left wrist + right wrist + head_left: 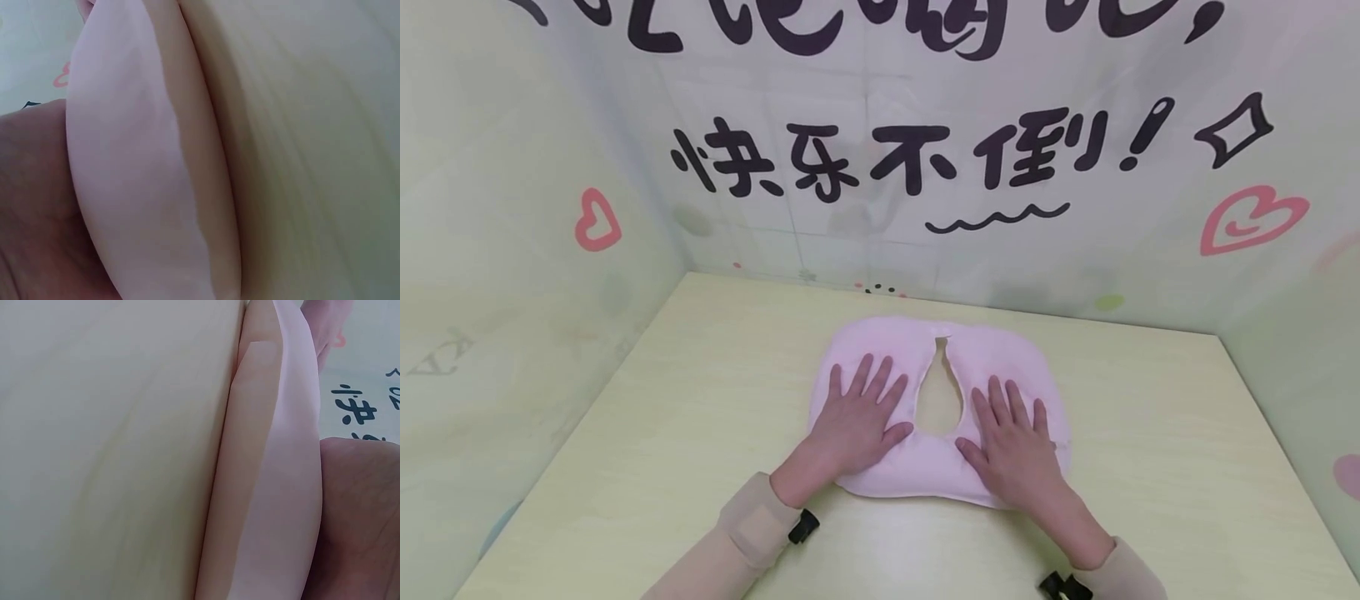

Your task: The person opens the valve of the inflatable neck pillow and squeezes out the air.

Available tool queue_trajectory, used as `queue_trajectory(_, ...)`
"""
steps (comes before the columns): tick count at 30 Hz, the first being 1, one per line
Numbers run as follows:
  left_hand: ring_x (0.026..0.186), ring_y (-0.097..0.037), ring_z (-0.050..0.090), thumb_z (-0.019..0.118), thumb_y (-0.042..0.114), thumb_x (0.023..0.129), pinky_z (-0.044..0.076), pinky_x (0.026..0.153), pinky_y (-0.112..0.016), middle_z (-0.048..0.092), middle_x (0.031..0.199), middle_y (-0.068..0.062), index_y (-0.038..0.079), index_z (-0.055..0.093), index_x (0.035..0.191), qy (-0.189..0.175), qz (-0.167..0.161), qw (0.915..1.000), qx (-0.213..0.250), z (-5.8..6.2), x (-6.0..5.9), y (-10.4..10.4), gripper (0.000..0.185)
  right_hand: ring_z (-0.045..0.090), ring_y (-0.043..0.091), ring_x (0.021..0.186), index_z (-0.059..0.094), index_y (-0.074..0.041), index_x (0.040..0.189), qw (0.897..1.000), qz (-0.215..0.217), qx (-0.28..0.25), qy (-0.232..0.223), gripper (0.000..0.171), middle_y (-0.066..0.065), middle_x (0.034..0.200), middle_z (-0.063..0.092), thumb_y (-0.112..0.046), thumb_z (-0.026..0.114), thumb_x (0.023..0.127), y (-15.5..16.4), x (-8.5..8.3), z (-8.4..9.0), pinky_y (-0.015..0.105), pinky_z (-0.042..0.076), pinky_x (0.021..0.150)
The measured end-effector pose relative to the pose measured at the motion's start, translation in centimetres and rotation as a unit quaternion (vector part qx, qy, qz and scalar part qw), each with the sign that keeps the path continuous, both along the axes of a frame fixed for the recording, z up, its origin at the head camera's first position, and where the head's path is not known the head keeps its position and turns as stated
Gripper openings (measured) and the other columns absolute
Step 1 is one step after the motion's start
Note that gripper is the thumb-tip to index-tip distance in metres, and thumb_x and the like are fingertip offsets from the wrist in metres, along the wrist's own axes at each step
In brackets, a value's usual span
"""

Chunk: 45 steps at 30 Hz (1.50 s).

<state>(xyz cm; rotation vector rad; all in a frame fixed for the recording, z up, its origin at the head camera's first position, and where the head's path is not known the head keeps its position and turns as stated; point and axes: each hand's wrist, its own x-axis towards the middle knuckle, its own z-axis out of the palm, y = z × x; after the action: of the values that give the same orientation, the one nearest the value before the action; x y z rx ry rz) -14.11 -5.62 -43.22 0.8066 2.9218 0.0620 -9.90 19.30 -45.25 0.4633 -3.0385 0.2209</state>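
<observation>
Under both hands, pillow widthwise.

Both forearms wear beige long sleeves. The left sleeve carries a flat beige strap patch near the cuff. A small black clip sits at the left wrist; a black fitting at the right.

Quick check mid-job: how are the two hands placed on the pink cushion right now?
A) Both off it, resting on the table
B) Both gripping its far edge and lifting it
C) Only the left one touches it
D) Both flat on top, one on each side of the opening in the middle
D: the left hand and the right hand lie flat with fingers spread on the pink cushion, one on each side of its central opening, on the table.
</observation>
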Motion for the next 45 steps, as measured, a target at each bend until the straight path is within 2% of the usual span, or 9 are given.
queue_trajectory(9, 0.156, -0.039, 0.004, 0.038, 0.058, 0.107, 0.007, 0.117, -0.070, 0.016, 0.170, -0.012, 0.017, 0.033, 0.162, -0.022, 0.011, 0.9996, 0.014, 0.4, -0.3, 0.1, 0.069, 0.022, 0.048, 0.150, 0.040, 0.000, 0.156, 1.000, 0.000, 0.008, -0.009, 0.073, 0.027, 0.163, 0.026, -0.043, 0.062, 0.101, 0.6, 0.1, 0.4, 0.073, 0.017, 0.114)
queue_trajectory(15, 0.156, -0.039, 0.004, 0.039, 0.056, 0.107, 0.007, 0.117, -0.071, 0.017, 0.170, -0.014, 0.015, 0.035, 0.162, -0.018, 0.008, 0.9992, 0.035, 0.8, -0.7, 0.1, 0.069, 0.022, 0.050, 0.149, 0.040, 0.001, 0.155, 1.000, 0.007, -0.001, 0.002, 0.073, 0.029, 0.163, 0.026, -0.042, 0.063, 0.100, 0.9, -0.2, 1.0, 0.074, 0.019, 0.112)
queue_trajectory(30, 0.156, -0.040, 0.004, 0.040, 0.055, 0.108, 0.007, 0.117, -0.071, 0.017, 0.170, -0.015, 0.017, 0.034, 0.162, 0.011, 0.012, 0.9986, 0.051, 2.5, -2.2, 0.1, 0.067, 0.024, 0.051, 0.148, 0.037, 0.002, 0.156, 0.999, 0.003, -0.022, 0.029, 0.073, 0.030, 0.162, 0.027, -0.040, 0.062, 0.102, 0.5, -2.5, 3.0, 0.073, 0.020, 0.113)
queue_trajectory(45, 0.156, -0.040, 0.005, 0.040, 0.053, 0.108, 0.009, 0.117, -0.070, 0.016, 0.170, -0.015, 0.017, 0.034, 0.162, 0.014, 0.034, 0.9972, 0.065, 2.5, -4.6, 0.3, 0.065, 0.020, 0.050, 0.150, 0.035, 0.002, 0.157, 0.999, -0.015, -0.028, 0.002, 0.070, 0.031, 0.163, 0.024, -0.040, 0.058, 0.105, -0.2, -5.4, 3.4, 0.073, 0.017, 0.114)
